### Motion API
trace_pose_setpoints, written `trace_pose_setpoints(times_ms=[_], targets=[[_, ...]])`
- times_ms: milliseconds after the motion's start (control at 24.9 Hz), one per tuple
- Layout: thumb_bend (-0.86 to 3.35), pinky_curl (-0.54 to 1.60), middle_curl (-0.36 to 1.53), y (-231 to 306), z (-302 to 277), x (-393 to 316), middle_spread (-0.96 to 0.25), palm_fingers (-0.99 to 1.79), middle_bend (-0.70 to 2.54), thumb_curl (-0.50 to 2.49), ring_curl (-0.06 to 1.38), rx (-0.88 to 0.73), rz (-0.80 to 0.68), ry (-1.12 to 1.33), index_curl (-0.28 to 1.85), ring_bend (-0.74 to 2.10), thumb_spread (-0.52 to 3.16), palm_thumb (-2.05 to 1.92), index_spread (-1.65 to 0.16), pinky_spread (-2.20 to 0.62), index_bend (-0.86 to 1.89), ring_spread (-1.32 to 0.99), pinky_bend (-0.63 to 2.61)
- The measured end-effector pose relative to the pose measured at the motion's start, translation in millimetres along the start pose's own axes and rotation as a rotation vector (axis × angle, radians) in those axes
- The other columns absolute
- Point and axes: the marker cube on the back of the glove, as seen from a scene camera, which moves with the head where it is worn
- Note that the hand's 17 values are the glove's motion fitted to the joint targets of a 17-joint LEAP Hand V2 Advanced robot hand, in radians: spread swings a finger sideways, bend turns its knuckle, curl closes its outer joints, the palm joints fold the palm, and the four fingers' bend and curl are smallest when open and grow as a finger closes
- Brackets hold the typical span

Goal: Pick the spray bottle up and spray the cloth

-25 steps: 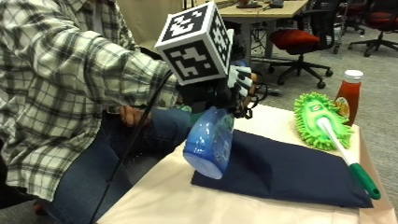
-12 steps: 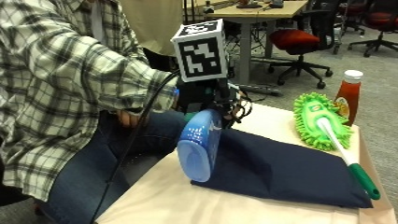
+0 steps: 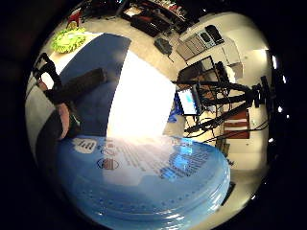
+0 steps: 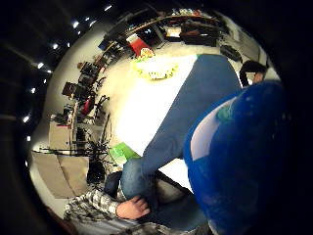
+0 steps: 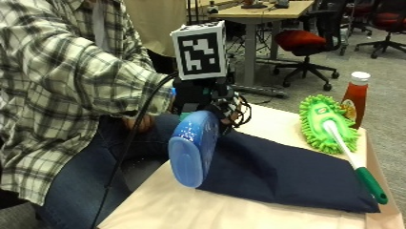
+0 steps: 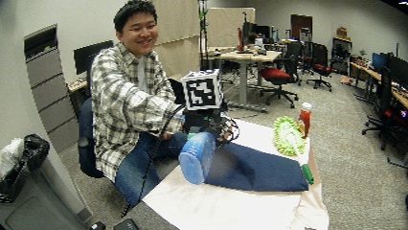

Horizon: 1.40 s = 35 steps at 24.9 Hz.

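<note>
My gloved right hand point(image 5: 212, 102) grips the neck of a blue spray bottle point(image 5: 192, 149) and holds it tilted, base toward the table's near edge, just above the near end of the cloth. The dark blue cloth point(image 5: 279, 174) lies folded flat across the table. The bottle point(image 3: 144, 184) fills much of the little finger side palm view, its printed label showing, with the cloth point(image 3: 98, 72) beyond it. Beside the cloth point(image 4: 195, 98) in the thumb side view, the bottle point(image 4: 239, 161) looms large. The wide view shows the hand point(image 6: 213, 127), bottle point(image 6: 196, 157) and cloth point(image 6: 261, 171).
A green fluffy duster point(image 5: 327, 123) with a white and green handle point(image 5: 361, 171) lies along the cloth's far side. A red sauce bottle point(image 5: 355, 98) stands at the table's far corner. My bare left hand point(image 4: 132, 208) rests on my lap. Office chairs and desks stand behind.
The hand has swung the bottle's base further toward the near table edge, so the bottle hangs more steeply over the cloth's near end. The grip is unchanged.
</note>
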Motion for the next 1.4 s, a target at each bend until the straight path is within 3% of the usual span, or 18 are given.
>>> trace_pose_setpoints(times_ms=[281, 561, 922, 1163, 1403], targets=[[-0.03, 0.47, 0.55, -5.3, -1.9, -14.1, -0.12, 1.29, 0.62, 0.72, 0.51, 0.092, 0.051, -0.257, 0.66, 0.61, -0.21, 1.14, -0.28, -0.14, 0.38, -0.19, 0.33], [-0.03, 0.47, 0.55, -7.0, -14.9, -17.8, -0.12, 1.29, 0.62, 0.73, 0.51, 0.214, 0.1, -0.778, 0.66, 0.61, -0.21, 1.14, -0.28, -0.15, 0.37, -0.19, 0.33], [-0.03, 0.47, 0.55, -13.3, -36.8, -36.8, -0.12, 1.29, 0.62, 0.73, 0.51, 0.346, 0.026, -1.186, 0.67, 0.61, -0.21, 1.14, -0.27, -0.14, 0.37, -0.19, 0.33], [-0.03, 0.47, 0.55, -28.0, -36.5, -71.5, -0.13, 1.28, 0.62, 0.73, 0.5, 0.286, -0.077, -1.487, 0.67, 0.6, -0.2, 1.14, -0.27, -0.14, 0.36, -0.19, 0.33], [-0.03, 0.47, 0.55, -54.5, -16.7, -120.6, -0.13, 1.27, 0.61, 0.73, 0.5, 0.195, -0.141, -1.452, 0.67, 0.59, -0.19, 1.14, -0.27, -0.15, 0.35, -0.18, 0.33]])
